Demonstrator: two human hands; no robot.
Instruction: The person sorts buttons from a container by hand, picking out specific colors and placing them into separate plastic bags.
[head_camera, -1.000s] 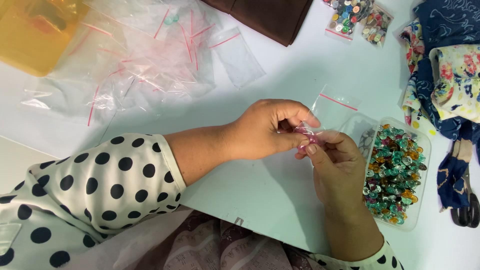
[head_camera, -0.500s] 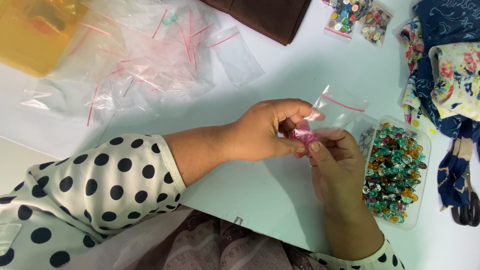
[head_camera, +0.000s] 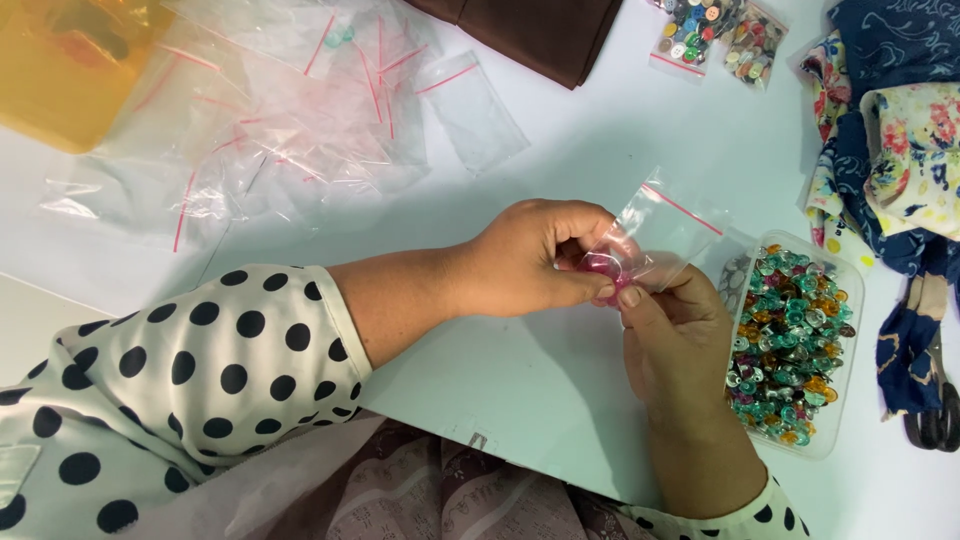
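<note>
Raised since earlier, small clear bag (head_camera: 655, 225) between both hands.

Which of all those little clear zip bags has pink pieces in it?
The small bag pinched between both hands; the loose pile at upper left looks empty.
</note>
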